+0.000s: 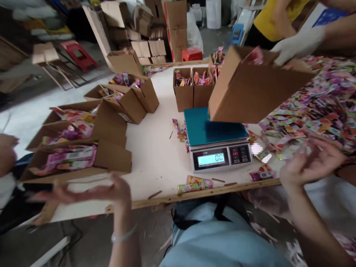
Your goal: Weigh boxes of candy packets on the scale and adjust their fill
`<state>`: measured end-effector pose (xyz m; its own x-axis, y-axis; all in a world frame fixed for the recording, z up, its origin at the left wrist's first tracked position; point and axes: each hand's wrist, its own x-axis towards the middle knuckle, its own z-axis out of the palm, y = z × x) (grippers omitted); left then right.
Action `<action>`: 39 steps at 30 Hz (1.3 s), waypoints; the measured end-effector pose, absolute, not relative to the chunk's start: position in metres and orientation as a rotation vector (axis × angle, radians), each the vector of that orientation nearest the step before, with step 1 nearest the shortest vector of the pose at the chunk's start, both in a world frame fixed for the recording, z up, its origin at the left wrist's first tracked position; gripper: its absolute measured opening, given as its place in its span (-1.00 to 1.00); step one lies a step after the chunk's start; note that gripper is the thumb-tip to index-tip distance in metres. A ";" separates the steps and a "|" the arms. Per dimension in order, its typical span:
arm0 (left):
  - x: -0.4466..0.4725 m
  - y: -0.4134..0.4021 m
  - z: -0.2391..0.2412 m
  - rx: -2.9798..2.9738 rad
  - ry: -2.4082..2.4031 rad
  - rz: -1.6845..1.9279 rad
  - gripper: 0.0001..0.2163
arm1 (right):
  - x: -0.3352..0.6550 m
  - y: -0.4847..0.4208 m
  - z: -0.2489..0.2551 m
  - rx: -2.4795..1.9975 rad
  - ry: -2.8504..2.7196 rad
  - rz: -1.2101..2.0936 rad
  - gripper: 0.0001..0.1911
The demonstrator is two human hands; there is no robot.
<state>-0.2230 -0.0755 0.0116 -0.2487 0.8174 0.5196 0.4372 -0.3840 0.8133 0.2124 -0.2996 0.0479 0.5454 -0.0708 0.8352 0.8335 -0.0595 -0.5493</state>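
Observation:
My left hand [118, 191] is stretched out to the left over the table's front edge, fingers extended and holding nothing I can see. It is nearest to an open carton of candy packets [69, 161]. At the right, my right hand [308, 163] hovers in the air, blurred, with loosely bent fingers apart. Between my hands stands a digital scale [221, 157] with a blue-green plate, its display reading 0.0. Just above that plate a tilted carton [250, 89] is held by another person's gloved hand [297, 46]. Whether it touches the plate I cannot tell.
Several filled cartons [122, 100] line the table's left side, and more cartons [191, 89] stand behind the scale. A large heap of packets [319, 107] covers the right. Loose packets [194, 185] lie along the front wooden edge. Behind are a red stool [191, 54] and stacked boxes.

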 end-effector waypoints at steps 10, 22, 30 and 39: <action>-0.055 -0.036 0.055 2.128 0.851 1.598 -0.35 | 0.288 -0.248 0.032 -1.401 -0.646 -0.381 -0.71; -0.009 -0.014 0.057 2.056 0.673 1.422 -0.35 | 0.345 -0.185 0.083 -1.402 -0.754 -0.196 -0.78; 0.002 -0.015 0.050 1.991 0.647 1.369 -0.35 | 0.339 -0.159 0.165 -1.491 -0.935 -0.323 -0.82; -0.012 -0.008 0.027 1.842 0.696 1.226 -0.13 | 0.322 -0.122 0.182 -1.848 -0.952 0.294 -0.54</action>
